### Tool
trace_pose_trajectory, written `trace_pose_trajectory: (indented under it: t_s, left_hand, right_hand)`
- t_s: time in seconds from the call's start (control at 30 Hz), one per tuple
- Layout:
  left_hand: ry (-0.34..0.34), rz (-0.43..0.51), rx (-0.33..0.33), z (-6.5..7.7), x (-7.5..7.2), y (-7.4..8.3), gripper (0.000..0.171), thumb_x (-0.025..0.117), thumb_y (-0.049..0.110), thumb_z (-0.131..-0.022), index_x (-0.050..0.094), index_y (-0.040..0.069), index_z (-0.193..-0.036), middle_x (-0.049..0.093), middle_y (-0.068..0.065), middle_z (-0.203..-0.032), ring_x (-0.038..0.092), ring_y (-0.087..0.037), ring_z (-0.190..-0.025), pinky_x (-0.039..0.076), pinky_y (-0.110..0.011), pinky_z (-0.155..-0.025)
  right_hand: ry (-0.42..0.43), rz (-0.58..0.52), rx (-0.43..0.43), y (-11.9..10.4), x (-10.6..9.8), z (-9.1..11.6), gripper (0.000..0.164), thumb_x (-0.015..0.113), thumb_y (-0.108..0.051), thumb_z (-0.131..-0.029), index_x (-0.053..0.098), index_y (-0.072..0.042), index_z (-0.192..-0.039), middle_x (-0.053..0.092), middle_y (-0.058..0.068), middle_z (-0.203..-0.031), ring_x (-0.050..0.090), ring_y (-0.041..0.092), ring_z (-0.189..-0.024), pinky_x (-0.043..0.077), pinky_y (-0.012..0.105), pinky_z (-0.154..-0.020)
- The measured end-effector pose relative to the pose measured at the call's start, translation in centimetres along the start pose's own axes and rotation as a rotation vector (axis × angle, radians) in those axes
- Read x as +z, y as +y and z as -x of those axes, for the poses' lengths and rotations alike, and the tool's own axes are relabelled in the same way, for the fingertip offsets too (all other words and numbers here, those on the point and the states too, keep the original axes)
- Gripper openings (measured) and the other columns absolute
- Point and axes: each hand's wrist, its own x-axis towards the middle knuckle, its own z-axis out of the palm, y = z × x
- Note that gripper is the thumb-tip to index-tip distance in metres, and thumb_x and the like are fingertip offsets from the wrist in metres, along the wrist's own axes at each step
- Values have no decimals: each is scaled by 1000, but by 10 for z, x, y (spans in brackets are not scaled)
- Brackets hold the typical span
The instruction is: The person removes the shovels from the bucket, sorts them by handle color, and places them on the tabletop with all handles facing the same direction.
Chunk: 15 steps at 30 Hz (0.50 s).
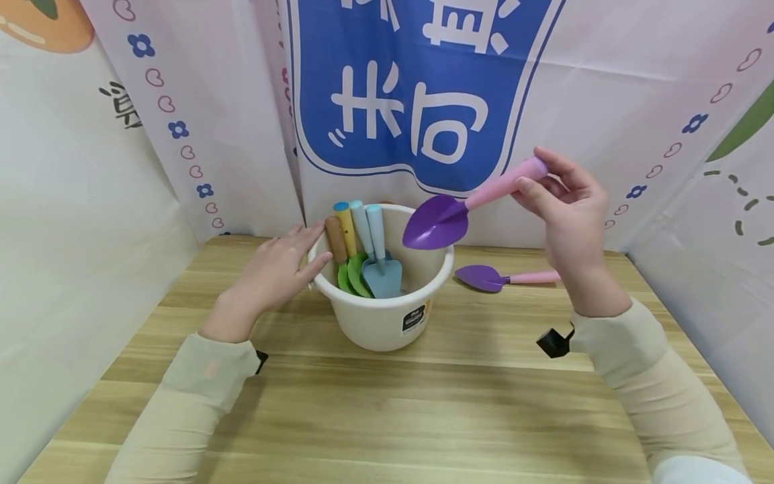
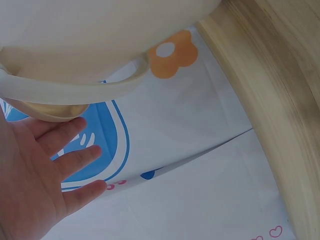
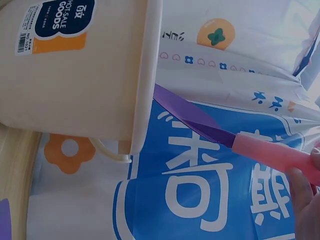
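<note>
A purple trowel (image 1: 437, 222) with a pink handle is held by its handle end in my right hand (image 1: 571, 202). Its blade hangs over the right rim of a white bucket (image 1: 381, 323). My left hand (image 1: 275, 269) rests on the bucket's left rim with its fingers extended; the left wrist view shows the fingers (image 2: 75, 162) spread beside the bucket. Inside the bucket, several small garden tools lean left, with light blue handles (image 1: 375, 228), a yellow one (image 1: 346, 228) and a brown one (image 1: 335, 238). Green blades and a blue blade (image 1: 383, 277) show below them.
A second purple trowel (image 1: 484, 277) with a pink handle lies on the wooden table (image 1: 375, 417), right of the bucket. Printed cloth (image 1: 605, 121) hangs behind and at both sides. A white bucket handle (image 2: 75, 91) hangs below the rim.
</note>
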Motion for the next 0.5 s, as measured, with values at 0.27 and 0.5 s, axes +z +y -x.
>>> trace_pose_trajectory:
  t_s: [0.27,0.5]
  left_hand:
    - [3,0,-5,1,0,-2,69,36,51,-109,28,6,-162,30,-14,-165,22,-41,-152,25,-67,-116]
    - [-11,2,-9,0,-1,-1,71,35,53,-109,28,6,-162,29,-14,-166,21,-41,-153,23,-67,-117]
  right_hand:
    - [70,-84,-77,-5,-9,-8,38,73,18,-84,71,9,-121,63,20,-102,68,23,-86,60,33,-78]
    - [137,-79,-70,-13,-22,-10,40,75,16,-83,69,9,-122,59,22,-106,65,25,-87,59,33,-78]
